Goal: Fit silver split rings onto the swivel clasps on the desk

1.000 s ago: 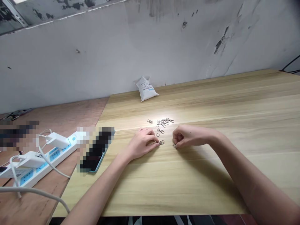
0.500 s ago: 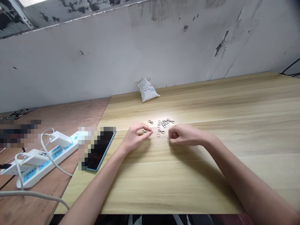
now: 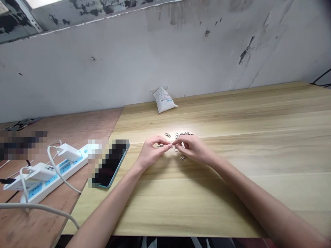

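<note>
Fingertips nearly meet: left hand [image 3: 150,152] pinches a clasp [image 3: 160,145]; I cannot tell what right hand [image 3: 193,148] grips.
Left of it, the clasp runs left-to-right.

no lettering you can read, barcode and tiny print on the white packet [image 3: 164,102] before you, marks on the lower white charger [image 3: 42,172] too small for you

I face a grey wall [image 3: 124,65], stained and gouged, with a ledge [image 3: 77,17] showing dark, flaking patches at the upper left, below a bright patch [image 3: 41,2]. Before me spreads a pale wood-grain tabletop [image 3: 245,120], lit by a soft glare [image 3: 182,125]; on my left lies a reddish-brown surface [image 3: 103,121]
</note>
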`<action>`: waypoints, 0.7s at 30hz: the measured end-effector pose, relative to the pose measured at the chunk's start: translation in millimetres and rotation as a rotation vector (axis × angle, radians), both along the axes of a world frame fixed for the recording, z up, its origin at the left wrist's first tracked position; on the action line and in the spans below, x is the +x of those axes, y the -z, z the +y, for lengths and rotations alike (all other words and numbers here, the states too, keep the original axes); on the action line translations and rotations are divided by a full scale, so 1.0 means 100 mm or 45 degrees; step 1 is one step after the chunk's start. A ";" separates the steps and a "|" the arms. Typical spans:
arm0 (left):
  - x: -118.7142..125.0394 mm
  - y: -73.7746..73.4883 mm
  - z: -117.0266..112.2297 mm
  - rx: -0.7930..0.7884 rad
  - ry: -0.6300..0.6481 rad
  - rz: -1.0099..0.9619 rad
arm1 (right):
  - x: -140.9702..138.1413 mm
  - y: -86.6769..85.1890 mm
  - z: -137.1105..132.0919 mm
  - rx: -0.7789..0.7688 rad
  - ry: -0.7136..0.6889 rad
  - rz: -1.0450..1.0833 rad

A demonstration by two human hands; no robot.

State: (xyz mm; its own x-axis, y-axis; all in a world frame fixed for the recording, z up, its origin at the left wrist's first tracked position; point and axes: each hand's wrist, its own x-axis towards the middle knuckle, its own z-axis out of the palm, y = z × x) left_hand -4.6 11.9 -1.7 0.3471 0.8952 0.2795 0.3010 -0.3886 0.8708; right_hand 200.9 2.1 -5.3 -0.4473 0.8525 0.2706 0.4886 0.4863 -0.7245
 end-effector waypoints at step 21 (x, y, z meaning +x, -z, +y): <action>0.11 0.22 -0.02 0.583 0.152 0.715 | 0.04 0.03 0.10 -0.329 0.137 0.450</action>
State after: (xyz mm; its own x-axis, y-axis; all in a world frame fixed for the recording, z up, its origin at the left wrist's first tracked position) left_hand 6.1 9.9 -24.1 0.6357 0.6784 0.3683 0.5869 -0.7347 0.3404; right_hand 205.3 11.7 -7.9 -0.2708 0.9487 0.1631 0.2273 0.2277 -0.9468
